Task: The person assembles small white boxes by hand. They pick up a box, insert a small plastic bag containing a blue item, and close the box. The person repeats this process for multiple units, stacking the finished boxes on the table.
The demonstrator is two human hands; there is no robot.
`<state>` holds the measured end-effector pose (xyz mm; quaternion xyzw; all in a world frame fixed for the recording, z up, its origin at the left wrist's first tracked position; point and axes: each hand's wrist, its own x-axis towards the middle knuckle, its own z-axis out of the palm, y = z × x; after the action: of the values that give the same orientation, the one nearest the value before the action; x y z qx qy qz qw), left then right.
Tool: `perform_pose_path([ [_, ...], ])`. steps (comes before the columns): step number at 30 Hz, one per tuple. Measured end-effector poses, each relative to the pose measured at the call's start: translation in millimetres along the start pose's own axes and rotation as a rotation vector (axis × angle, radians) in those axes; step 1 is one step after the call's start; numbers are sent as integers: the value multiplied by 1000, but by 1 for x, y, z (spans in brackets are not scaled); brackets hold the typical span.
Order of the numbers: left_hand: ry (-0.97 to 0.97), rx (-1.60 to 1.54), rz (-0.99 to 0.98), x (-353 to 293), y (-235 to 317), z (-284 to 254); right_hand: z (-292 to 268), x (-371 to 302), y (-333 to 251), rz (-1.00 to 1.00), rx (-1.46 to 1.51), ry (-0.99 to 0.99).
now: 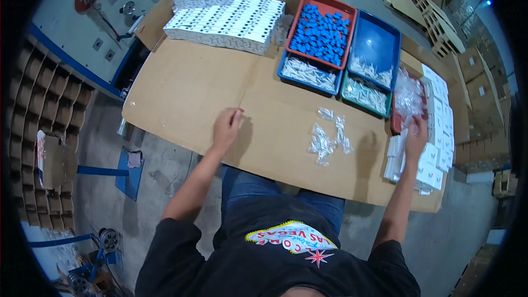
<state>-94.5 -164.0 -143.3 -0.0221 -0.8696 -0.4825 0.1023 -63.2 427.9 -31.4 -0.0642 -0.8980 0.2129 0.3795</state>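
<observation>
My left hand (225,131) hovers over the bare left-centre of the cardboard-covered table (192,85). Its fingers are drawn together, and nothing shows in them. At the right, my right hand (416,138) is closed, at the near edge of a pile of clear plastic bags (408,93) in a red tray (396,124). White boxes (393,157) lie under and beside that hand; what its fingers grip is too small to make out. Between my hands, several small clear packets (321,144) with white pieces inside rest on the cardboard.
A red tray of blue parts (320,36) stands at the back. Around it are a blue tray of white pieces (309,73), a green tray (365,95) and another blue tray (377,38). Stacked white boxes (225,22) line the far left; more (440,126) stand at right.
</observation>
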Motion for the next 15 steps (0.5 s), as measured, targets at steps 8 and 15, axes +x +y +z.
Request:
perform_pose_path([
  [8, -15, 656, 286, 58, -71, -101, 223, 87, -284, -375, 317, -526],
  [15, -74, 587, 187, 60, -66, -108, 458, 201, -432, -657, 228, -681],
])
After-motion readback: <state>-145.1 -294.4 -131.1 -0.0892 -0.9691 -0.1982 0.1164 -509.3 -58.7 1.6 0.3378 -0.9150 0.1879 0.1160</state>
